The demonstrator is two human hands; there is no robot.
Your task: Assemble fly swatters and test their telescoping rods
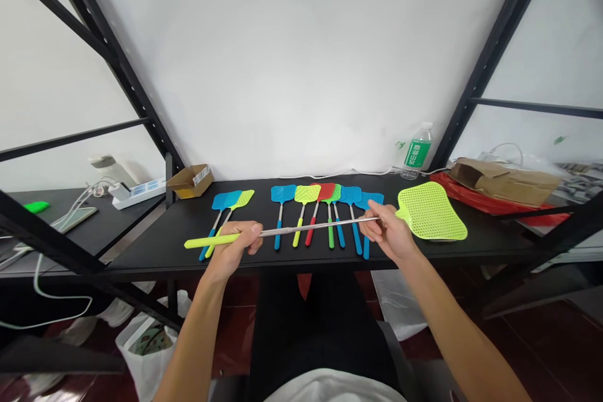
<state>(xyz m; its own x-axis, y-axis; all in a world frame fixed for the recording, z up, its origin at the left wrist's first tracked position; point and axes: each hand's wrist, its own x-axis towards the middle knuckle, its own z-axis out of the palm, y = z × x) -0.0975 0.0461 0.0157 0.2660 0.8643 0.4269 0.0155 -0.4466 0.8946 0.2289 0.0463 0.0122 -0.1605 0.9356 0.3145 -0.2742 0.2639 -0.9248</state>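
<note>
A yellow-green fly swatter (432, 211) with a long metal rod stretches level between my two hands above the black table. My left hand (238, 242) is closed round its handle near the rod. At the other end, my right hand (387, 229) pinches the rod close to the perforated paddle. Behind them lie several shorter swatters: a blue one (282, 193), a yellow one (307, 193), a red one (325, 191), a green one (330, 235) and more blue ones. To the left, another blue swatter (225, 200) overlaps a yellow one (244, 199).
A small cardboard box (190, 182) sits at the table's back left, and a water bottle (417, 152) at the back right. Black metal posts (127, 78) rise on both sides. A power strip (139, 193) lies left; cardboard (502, 185) on red plastic lies right.
</note>
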